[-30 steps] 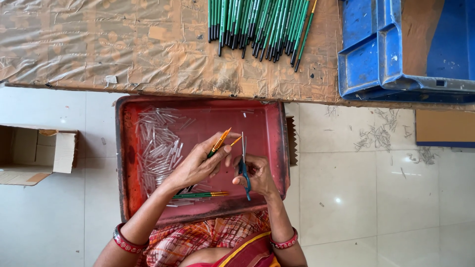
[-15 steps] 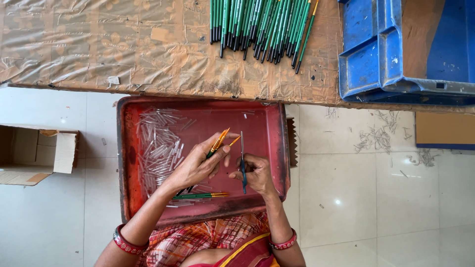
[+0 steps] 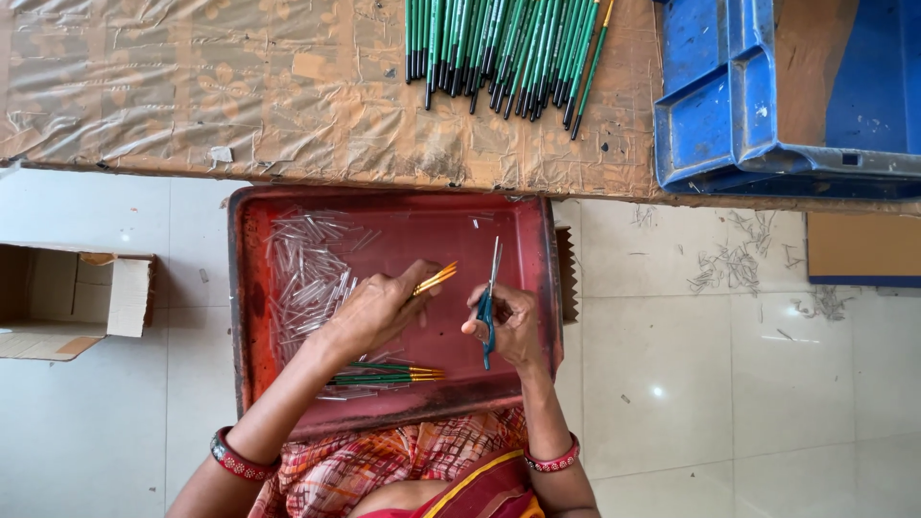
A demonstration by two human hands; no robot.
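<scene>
Two hands over tray | left hand grip clamps brushes | right hand grip clamps scissors

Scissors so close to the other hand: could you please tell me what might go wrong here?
The scissors in the right hand point toward the left hand, which holds thin brushes; a slip might nick its fingers. The red tray rests on the lap and could tilt, spilling the clear tubes.
</scene>
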